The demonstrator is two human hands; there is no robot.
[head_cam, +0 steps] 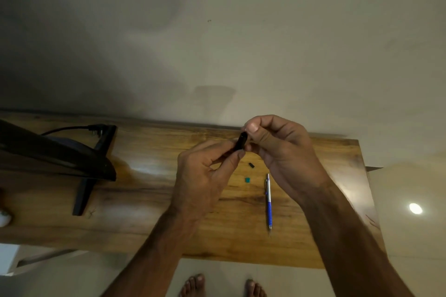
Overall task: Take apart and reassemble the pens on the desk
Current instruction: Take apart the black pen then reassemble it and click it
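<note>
A short black pen part is held upright above the wooden desk, near its far edge. My left hand pinches its lower end between thumb and fingers. My right hand grips its upper end with thumb on top. Below the hands, a small black piece and a small teal piece lie on the desk. A blue and silver pen lies whole to their right, tip pointing toward me.
A dark monitor on a black stand fills the left of the desk, with a cable behind it. A plain wall rises past the far edge. Bare feet show on the floor below the near edge.
</note>
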